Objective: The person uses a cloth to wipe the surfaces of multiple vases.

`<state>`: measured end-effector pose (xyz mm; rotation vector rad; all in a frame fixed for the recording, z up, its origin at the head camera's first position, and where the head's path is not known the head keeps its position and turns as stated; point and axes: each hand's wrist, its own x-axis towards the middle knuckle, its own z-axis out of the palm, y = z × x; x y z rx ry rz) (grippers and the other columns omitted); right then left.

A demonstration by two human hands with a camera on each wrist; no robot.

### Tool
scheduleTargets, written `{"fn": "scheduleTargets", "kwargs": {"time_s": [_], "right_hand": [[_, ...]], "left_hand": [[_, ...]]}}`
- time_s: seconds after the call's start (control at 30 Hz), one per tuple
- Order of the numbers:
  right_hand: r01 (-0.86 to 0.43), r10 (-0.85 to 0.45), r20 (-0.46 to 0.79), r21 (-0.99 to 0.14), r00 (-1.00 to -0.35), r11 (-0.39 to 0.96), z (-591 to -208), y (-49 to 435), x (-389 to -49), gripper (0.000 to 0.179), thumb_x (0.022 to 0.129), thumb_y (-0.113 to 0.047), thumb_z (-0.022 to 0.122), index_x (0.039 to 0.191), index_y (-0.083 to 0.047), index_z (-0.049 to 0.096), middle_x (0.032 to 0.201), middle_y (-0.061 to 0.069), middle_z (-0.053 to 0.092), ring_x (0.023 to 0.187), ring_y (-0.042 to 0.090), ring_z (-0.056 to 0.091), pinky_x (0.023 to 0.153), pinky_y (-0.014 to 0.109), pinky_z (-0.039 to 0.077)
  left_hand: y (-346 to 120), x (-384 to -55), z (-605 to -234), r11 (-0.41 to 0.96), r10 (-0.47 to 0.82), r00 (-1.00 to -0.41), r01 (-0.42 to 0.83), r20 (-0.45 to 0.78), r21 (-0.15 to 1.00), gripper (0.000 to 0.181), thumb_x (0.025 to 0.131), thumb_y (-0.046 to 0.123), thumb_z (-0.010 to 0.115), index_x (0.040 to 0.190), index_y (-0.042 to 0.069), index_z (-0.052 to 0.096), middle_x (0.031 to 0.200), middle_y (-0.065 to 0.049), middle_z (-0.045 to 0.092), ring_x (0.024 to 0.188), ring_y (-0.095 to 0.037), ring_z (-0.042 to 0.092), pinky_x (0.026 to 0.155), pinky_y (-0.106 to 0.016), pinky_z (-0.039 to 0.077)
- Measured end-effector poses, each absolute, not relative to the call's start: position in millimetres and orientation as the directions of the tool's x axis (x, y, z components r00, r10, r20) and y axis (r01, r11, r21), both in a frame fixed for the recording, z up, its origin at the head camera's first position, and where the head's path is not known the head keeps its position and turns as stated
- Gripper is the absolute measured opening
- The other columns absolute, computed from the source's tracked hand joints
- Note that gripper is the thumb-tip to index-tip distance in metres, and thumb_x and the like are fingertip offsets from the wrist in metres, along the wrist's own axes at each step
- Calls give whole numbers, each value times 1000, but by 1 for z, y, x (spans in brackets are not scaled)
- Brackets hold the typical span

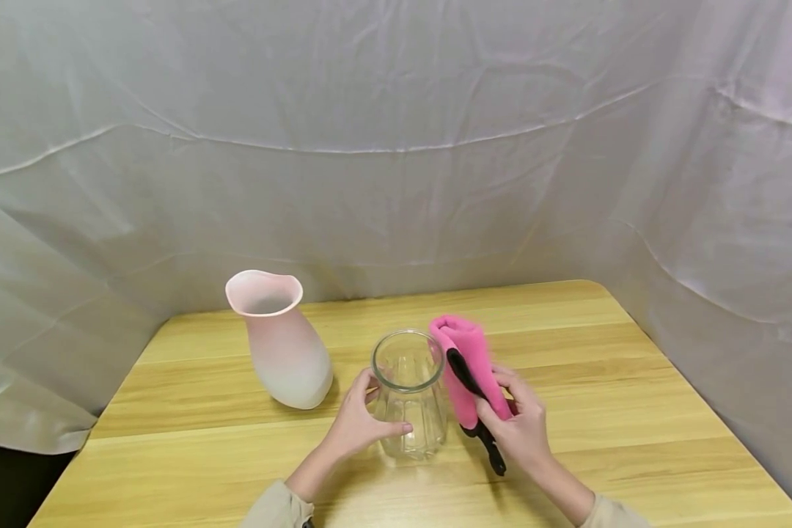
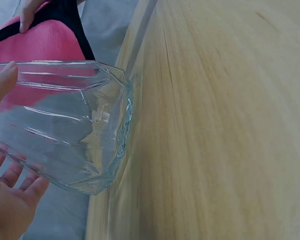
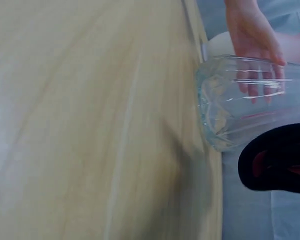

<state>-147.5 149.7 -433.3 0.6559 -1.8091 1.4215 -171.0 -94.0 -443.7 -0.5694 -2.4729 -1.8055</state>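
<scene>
My left hand (image 1: 363, 422) holds a clear faceted glass vase (image 1: 414, 418) from its left side, thumb across the front and fingers behind. In the left wrist view the thumb and fingers lie on opposite sides of the glass vase (image 2: 65, 120). The vase is upright with its mouth up, its base at or close to the tabletop. Just right of it, my right hand (image 1: 520, 424) grips a folded pink cloth with black trim (image 1: 471, 352). A black end of the cloth hangs below the hand. In the right wrist view the black trim (image 3: 275, 157) is beside the glass.
A pink-and-white vase (image 1: 287, 348) with a wavy rim stands to the left, behind my left hand. Under everything is a wooden table (image 1: 633, 440). Grey fabric (image 1: 396, 205) hangs behind the table and along its sides.
</scene>
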Motion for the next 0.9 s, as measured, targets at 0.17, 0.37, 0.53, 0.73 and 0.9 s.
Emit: {"fn": "scheduleTargets", "kwargs": {"time_s": [0.17,0.37,0.53,0.73,0.9], "right_hand": [[-746,-107,740,-648,-665,157,-435,148,-147,37,62,24,63,94,7,57,125,1,51,109,7,53,59,16,54],[-672,-203,644,-728,-738,133,-431,149,-148,37,63,19,65,94,1,56,132,-6,43,119,7,44,64,22,56],[-662,-257,623,-743,-739,100,-429,151,-150,37,63,21,62,92,0,53,136,-6,40,114,8,47,65,23,56],[-660,-279,621,-748,-732,67,-434,150,-153,38,61,26,58,88,1,51,112,-2,52,92,7,55,72,28,56],[-645,-322,590,-759,-740,90,-436,149,-152,39,66,19,66,98,1,55,103,6,59,93,9,58,73,31,56]], "left_hand": [[-94,-171,-443,261,269,-933,308,237,915,78,56,26,86,120,13,45,118,-4,48,112,-27,46,103,-45,36],[-94,-172,-444,260,274,-932,310,237,915,78,56,26,86,121,11,45,119,-5,48,112,-27,46,103,-45,35],[-93,-173,-445,260,280,-930,314,240,913,80,55,27,86,121,12,44,119,-4,48,112,-27,46,103,-44,36],[-94,-173,-445,261,284,-930,311,235,914,81,55,27,86,122,11,44,120,-4,48,112,-25,46,103,-43,36],[-94,-173,-444,270,283,-932,305,228,913,82,54,25,86,122,11,44,121,-4,48,112,-25,46,102,-43,36]]}}
